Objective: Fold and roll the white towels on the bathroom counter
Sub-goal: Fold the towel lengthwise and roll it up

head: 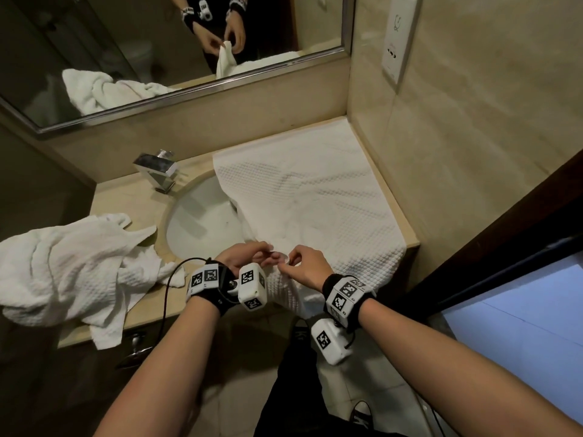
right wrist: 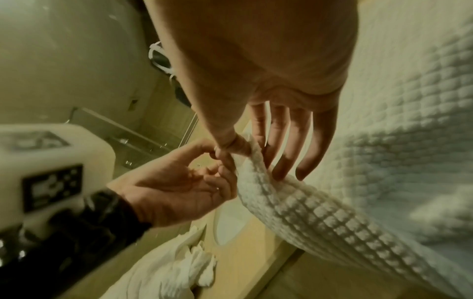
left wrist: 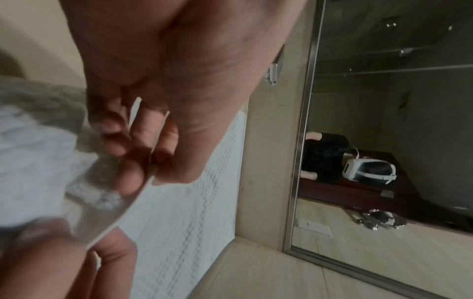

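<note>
left hand (head: 243,259) grip: pinching waffle towel (head: 315,190) near hem | right hand (head: 307,266) grip: same hem | risk: tugging could drag its left edge into sink (head: 198,222)

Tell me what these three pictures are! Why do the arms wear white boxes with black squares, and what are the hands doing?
There is no machine here: these are a person's two bare hands. The white boxes are little cameras strapped to the wrists. The big picture comes from a camera on the person's head, looking down at a bathroom counter. The other two come from the wrist cameras, which look along each hand, so the fingers look huge. On the counter a bumpy white towel lies spread out, partly over the sink, next to the tap. A crumpled towel lies at the left. The left hand and the right hand both pinch the near edge of the bumpy white towel and hold it up a little. The mirror shows that too.
</note>
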